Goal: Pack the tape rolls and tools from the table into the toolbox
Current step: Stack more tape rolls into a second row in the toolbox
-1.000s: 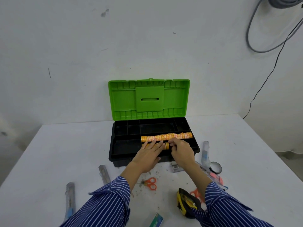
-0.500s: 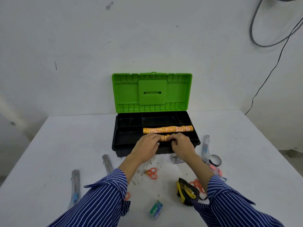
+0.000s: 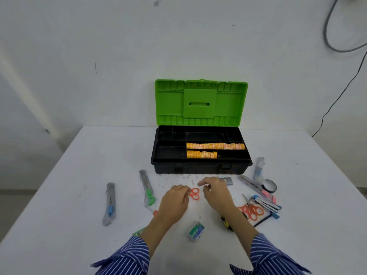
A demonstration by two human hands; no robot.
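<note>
The black toolbox [image 3: 200, 169] stands open with its green lid [image 3: 200, 102] upright. Two rows of orange tape rolls lie in its tray: a long row [image 3: 215, 145] and a shorter row [image 3: 201, 155] in front of it. My left hand [image 3: 174, 201] and my right hand [image 3: 216, 193] hover over the table in front of the box, fingers loosely curled and holding nothing. Small red scissors [image 3: 194, 193] lie between them. More red scissors [image 3: 251, 210] lie to the right, next to a black tape roll [image 3: 269, 186].
Utility knives lie at the left [image 3: 108, 203], [image 3: 147, 188] and at the right [image 3: 258, 169]. A staple box [image 3: 196, 231], a yellow tape measure [image 3: 226, 223] partly under my right arm, a stapler [image 3: 267, 204] and a grey block [image 3: 227, 180] sit on the white table [image 3: 79, 195].
Both hands have drawn back out of the toolbox tray to the table in front of it, leaving the short row of orange tape rolls lying in the tray.
</note>
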